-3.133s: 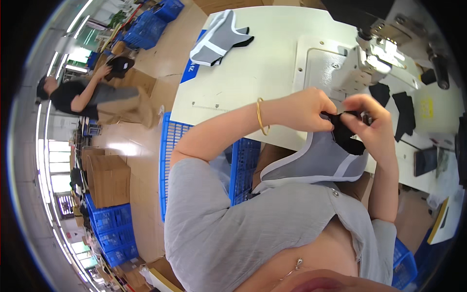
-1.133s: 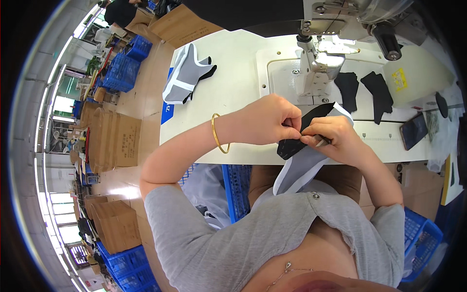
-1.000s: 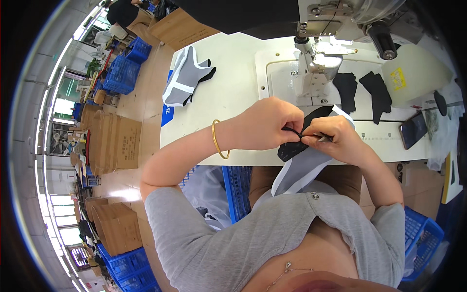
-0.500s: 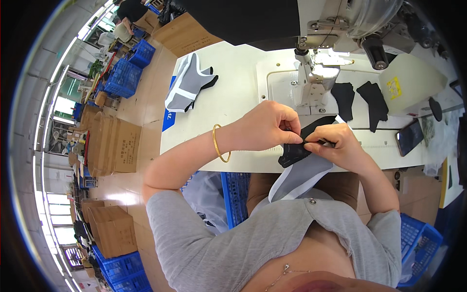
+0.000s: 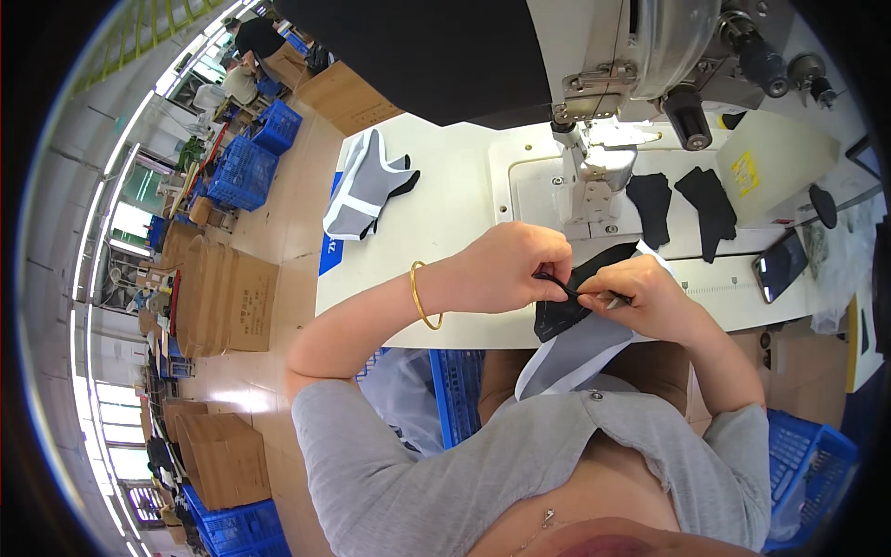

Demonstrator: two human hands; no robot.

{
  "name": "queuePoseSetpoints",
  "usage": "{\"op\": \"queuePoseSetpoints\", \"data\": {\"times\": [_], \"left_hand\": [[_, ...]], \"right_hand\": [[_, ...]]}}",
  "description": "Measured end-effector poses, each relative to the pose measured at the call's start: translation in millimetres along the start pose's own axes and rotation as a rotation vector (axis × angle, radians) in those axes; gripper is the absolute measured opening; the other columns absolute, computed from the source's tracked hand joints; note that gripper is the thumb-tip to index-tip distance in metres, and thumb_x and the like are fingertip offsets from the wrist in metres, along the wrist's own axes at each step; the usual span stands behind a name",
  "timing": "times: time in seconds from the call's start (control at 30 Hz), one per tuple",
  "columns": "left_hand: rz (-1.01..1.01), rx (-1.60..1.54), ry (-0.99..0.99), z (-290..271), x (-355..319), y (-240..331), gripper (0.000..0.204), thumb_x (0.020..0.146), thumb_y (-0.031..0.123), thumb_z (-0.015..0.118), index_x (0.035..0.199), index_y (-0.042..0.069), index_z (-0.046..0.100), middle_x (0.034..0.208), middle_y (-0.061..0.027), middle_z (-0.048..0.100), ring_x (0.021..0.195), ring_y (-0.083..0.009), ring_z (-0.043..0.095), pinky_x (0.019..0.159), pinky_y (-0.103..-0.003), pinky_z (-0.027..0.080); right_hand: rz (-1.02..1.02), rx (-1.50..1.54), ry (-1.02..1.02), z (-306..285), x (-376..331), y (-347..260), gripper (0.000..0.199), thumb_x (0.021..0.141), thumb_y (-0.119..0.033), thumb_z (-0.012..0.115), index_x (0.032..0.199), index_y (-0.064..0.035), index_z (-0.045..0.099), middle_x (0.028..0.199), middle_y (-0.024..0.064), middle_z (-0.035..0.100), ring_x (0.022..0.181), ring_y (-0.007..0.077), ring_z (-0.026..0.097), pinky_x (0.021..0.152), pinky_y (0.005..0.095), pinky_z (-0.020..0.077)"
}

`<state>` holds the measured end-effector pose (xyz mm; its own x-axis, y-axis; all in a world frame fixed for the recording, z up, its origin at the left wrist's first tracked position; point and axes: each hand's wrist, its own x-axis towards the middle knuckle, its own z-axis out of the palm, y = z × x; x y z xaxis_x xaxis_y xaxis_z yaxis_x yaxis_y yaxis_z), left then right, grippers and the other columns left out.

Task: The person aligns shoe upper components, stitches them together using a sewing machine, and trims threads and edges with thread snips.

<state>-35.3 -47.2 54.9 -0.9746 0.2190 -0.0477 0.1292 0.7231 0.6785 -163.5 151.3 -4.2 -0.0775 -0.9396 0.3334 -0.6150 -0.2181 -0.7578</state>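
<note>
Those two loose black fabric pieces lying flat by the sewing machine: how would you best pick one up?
Probably from above, pinching a near edge of a black fabric piece. It lies flat on the white table, so there is no raised part to grip. Its near end points toward the right hand.

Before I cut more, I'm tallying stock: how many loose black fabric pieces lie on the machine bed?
2: one black piece just right of the needle, another beside it, further right. A third black piece is in the hands, not lying loose. More may hide behind the machine head.
</note>
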Motion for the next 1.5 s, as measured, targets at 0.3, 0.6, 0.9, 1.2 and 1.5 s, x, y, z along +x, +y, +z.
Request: {"op": "queuePoseSetpoints", "data": {"times": [0.3,0.6,0.9,1.2,1.5], "left_hand": [[-0.225,-0.226,0.103,-3.3,4.1,-12.5,0.015,0.073,0.009,0.081,0.079,0.001,0.070,0.076,-0.0024,0.067,0.070,-0.0089,0.059,0.069,-0.026,0.046],[-0.202,-0.527,0.213,0.5,5.6,-23.3,0.008,0.082,0.006,0.075,0.086,0.000,0.072,0.078,-0.0009,0.066,0.073,-0.0069,0.059,0.068,-0.021,0.047],[-0.172,-0.381,0.278,-20.0,17.9,-24.6,0.011,0.083,0.005,0.074,0.093,0.000,0.073,0.084,-0.0031,0.069,0.079,-0.0090,0.061,0.074,-0.023,0.048],[-0.208,-0.922,0.455,-42.1,63.3,-50.1,0.011,0.081,0.002,0.073,0.092,0.001,0.070,0.084,-0.0040,0.069,0.075,-0.0106,0.060,0.073,-0.023,0.044],[-0.282,-0.952,0.539,-47.6,74.6,-47.6,0.013,0.080,-0.003,0.071,0.089,0.003,0.064,0.083,-0.0021,0.060,0.075,-0.0107,0.053,0.072,-0.025,0.040]], "right_hand": [[0.030,-0.009,0.111,-3.3,-1.9,3.6,0.014,0.078,-0.005,0.072,0.090,0.0004,0.068,0.081,0.0129,0.069,0.073,0.0269,0.068,0.066,0.0332,0.0528],[0.029,0.032,0.282,1.7,-1.3,7.4,0.015,0.085,-0.012,0.073,0.089,0.0013,0.069,0.072,0.0097,0.067,0.059,0.0190,0.061,0.056,0.0283,0.0478],[0.229,0.095,0.303,-6.8,3.7,-0.4,0.018,0.088,-0.016,0.069,0.086,0.0020,0.069,0.062,0.0071,0.059,0.055,0.0100,0.051,0.052,0.0266,0.0409],[0.301,0.279,0.602,-19.6,34.6,10.5,0.023,0.087,-0.019,0.070,0.079,0.0027,0.068,0.062,-0.0013,0.057,0.062,0.0025,0.046,0.054,0.0234,0.0383],[0.280,0.347,0.646,-19.1,41.0,21.8,0.026,0.089,-0.019,0.070,0.075,0.0027,0.066,0.059,-0.0048,0.051,0.059,0.0015,0.041,0.051,0.0239,0.0343]]}}
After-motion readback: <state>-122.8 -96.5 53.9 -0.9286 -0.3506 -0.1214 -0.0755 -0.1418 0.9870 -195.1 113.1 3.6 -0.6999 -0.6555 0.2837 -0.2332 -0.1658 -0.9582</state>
